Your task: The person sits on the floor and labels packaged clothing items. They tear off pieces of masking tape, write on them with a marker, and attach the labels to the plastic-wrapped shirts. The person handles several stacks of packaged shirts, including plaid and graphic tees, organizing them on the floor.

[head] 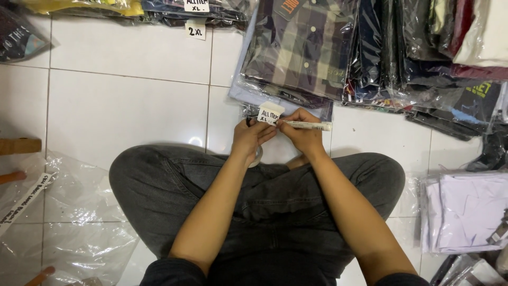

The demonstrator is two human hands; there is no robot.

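I sit cross-legged on a white tiled floor in dark grey trousers. My left hand [251,136] holds a small white paper label [270,113] with handwriting on it, and a roll of tape hangs around its wrist side. My right hand [302,132] grips a white marker pen [309,125], its tip touching the label's lower right corner. Both hands meet just above my knees, in front of a stack of plastic-bagged clothes [299,50].
Bagged folded shirts [423,58] pile along the top right. Two more paper labels [196,29] lie at the top centre. Bagged white garments [465,212] sit at the right. Empty clear plastic bags [79,222] lie at the left, beside wooden pieces [18,145].
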